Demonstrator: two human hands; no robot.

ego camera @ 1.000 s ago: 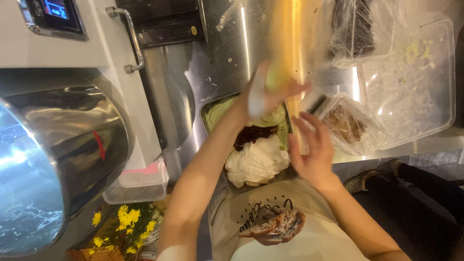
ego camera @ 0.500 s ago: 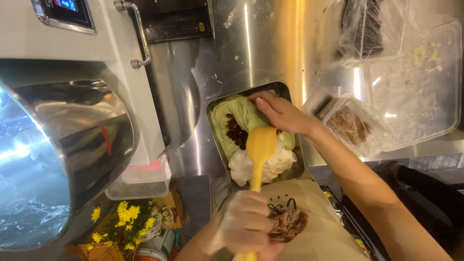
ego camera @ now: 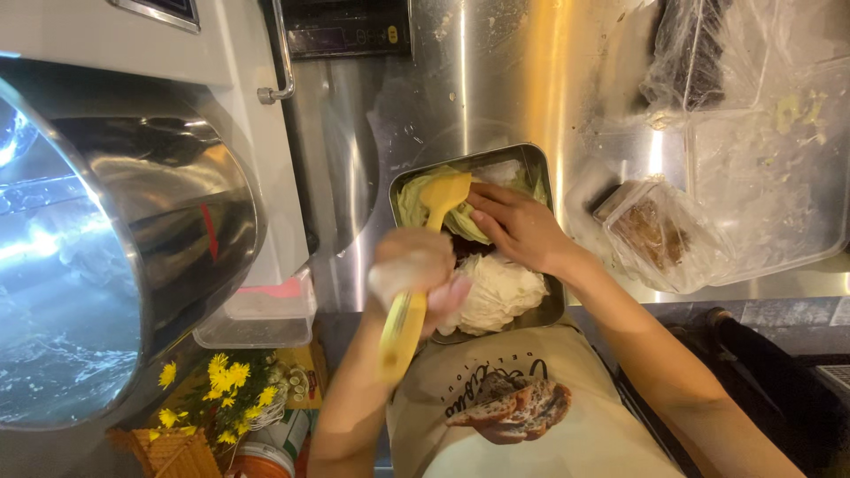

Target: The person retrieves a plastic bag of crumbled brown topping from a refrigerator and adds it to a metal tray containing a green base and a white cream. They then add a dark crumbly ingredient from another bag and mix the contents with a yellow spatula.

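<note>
Gripping a yellow spatula by its handle, the left hand has its fingers clamped round the shaft, while the blade end rests at the far left part of a rectangular metal tray against the pale green dough lying there. The right hand lies flat inside the same tray, fingers together and extended, pressing on the green dough just beside the spatula blade; it grasps nothing. Nearer the person, the tray holds a mound of white dough, and a dark filling shows only as a sliver between the two doughs, mostly hidden by the hands. The tray stands on a stainless steel desk, close to its near edge. To the right of the tray, just beside it, sits a clear plastic bag with brown contents, and further right a large clear plastic container with green smears on its inside. At the far right corner lies another plastic-wrapped dark item. Left of the tray rises a white machine with a large polished steel bowl, and a clear plastic tub sits below its front. Yellow flowers appear at lower left. The person wears a cream apron printed with a bread picture.
</note>
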